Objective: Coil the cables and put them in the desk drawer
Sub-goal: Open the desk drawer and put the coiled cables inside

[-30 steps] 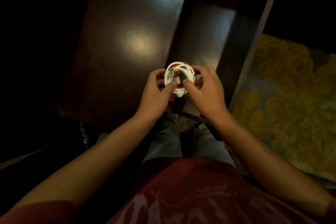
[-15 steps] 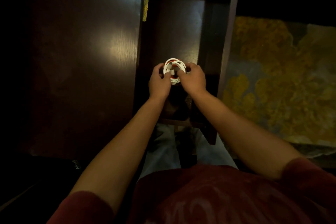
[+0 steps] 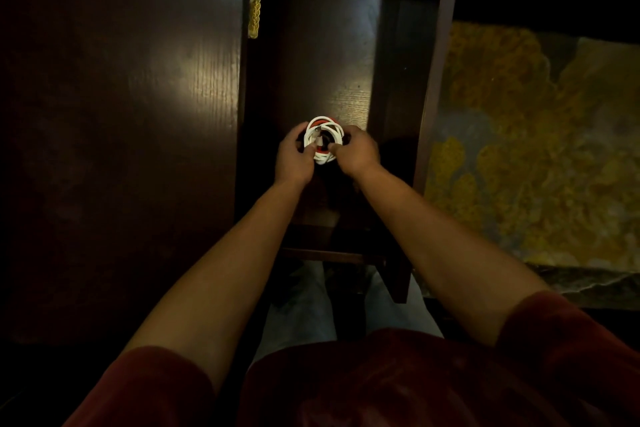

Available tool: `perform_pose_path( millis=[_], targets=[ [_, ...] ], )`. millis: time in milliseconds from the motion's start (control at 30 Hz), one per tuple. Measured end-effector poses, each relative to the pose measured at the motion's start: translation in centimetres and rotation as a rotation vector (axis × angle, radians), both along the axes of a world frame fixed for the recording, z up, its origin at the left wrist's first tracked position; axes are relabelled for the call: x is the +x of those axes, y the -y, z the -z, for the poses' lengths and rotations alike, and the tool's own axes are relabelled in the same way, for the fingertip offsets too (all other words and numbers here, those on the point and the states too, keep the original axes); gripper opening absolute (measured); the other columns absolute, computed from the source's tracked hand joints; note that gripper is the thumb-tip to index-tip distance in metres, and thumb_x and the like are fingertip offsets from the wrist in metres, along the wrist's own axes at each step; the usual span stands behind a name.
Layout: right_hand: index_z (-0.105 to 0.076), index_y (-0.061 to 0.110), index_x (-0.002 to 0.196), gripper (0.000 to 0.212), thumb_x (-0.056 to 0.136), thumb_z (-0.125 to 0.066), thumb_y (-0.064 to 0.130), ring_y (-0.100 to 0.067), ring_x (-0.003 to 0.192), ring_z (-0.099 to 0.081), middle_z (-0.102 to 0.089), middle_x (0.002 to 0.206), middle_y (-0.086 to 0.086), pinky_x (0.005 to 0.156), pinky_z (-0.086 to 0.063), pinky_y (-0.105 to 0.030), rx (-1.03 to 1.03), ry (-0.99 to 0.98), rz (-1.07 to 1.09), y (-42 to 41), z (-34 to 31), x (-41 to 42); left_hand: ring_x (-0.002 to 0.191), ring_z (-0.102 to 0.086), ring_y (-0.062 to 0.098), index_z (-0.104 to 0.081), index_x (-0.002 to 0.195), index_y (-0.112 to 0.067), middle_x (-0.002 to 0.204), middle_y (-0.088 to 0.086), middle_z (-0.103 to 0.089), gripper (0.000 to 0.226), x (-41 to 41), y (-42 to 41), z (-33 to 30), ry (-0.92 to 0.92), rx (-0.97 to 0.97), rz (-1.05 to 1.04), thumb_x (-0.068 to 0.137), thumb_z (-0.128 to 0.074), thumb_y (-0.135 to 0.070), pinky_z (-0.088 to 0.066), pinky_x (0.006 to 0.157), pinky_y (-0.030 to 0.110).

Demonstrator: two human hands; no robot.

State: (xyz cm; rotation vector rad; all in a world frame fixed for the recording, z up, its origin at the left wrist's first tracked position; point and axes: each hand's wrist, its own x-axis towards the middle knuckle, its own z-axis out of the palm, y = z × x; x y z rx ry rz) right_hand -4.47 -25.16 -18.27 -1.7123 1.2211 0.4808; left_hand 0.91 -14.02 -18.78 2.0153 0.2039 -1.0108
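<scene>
Cables (image 3: 323,139) sit bundled at the centre of my view: white loops wound together with a red strand showing at twelve and six o'clock of the coil. I see the left hand (image 3: 294,158) gripping the coil's nine o'clock side, fingers curled round the loops, and the right hand (image 3: 356,152) pinching its three o'clock side. Both hold the coil over the open drawer (image 3: 329,55), near its six o'clock end; whether the coil touches the drawer floor I cannot tell. Dark desk top (image 3: 121,114) fills the nine o'clock side. A yellow patterned rug (image 3: 536,149) lies at three o'clock, beyond the drawer's wall.
</scene>
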Motion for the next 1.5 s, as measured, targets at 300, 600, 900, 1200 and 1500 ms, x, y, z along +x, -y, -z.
perform_pose_path(
  millis=[300,600,900,1200,1500],
  targets=[
    [-0.065,0.02,0.13,0.045,0.086,-0.076,0.017,-0.024,0.112,-0.066,-0.069,0.125,-0.005,0.092,-0.053,-0.03,-0.013,-0.046,0.008,-0.2,0.9,0.2,0.132,-0.054,0.023,-0.051,0.144,-0.007,0.143,0.012,-0.058,0.049,-0.2,1.0,-0.4,0.055,0.058,0.075,0.096,-0.055,0.003,-0.041,0.112,0.03],
    [-0.049,0.019,0.146,0.063,0.088,-0.07,0.029,-0.029,0.132,-0.049,-0.043,0.15,-0.009,0.105,-0.045,-0.038,-0.115,-0.054,-0.092,0.3,-1.9,0.3,0.136,-0.049,0.025,-0.038,0.153,-0.016,0.153,0.012,-0.044,0.06,0.7,0.3,-1.6,0.09,0.114,0.145,0.099,-0.062,-0.022,-0.04,0.113,0.032],
    [-0.053,0.013,0.143,0.055,0.09,-0.06,0.024,-0.029,0.142,-0.038,-0.041,0.155,-0.011,0.115,-0.037,-0.044,-0.629,0.502,-0.372,3.3,-15.8,-1.9,0.138,-0.046,0.024,-0.049,0.145,-0.015,0.156,0.008,-0.037,0.051,1.8,-1.2,-13.0,0.671,-0.054,0.34,0.097,-0.059,-0.027,-0.043,0.113,0.043],
    [-0.041,0.017,0.152,0.051,0.102,-0.047,0.025,-0.021,0.147,-0.03,-0.034,0.16,-0.006,0.118,-0.028,-0.038,-0.523,0.375,0.024,7.4,-12.8,-9.5,0.153,-0.018,0.04,-0.05,0.145,-0.016,0.163,0.017,-0.028,0.047,8.0,-5.6,-15.4,1.155,0.381,0.69,0.102,-0.051,-0.036,-0.019,0.122,0.056],
    [-0.066,0.012,0.123,0.038,0.108,-0.039,0.035,-0.031,0.109,-0.066,-0.07,0.118,-0.013,0.095,-0.054,-0.046,0.28,0.089,0.4,10.7,-7.2,-8.1,0.155,-0.012,0.034,-0.033,0.155,-0.029,0.167,0.01,-0.021,0.053,11.6,-7.9,-13.4,1.03,0.55,0.613,0.105,-0.038,-0.047,-0.012,0.124,0.055]
  ],
)
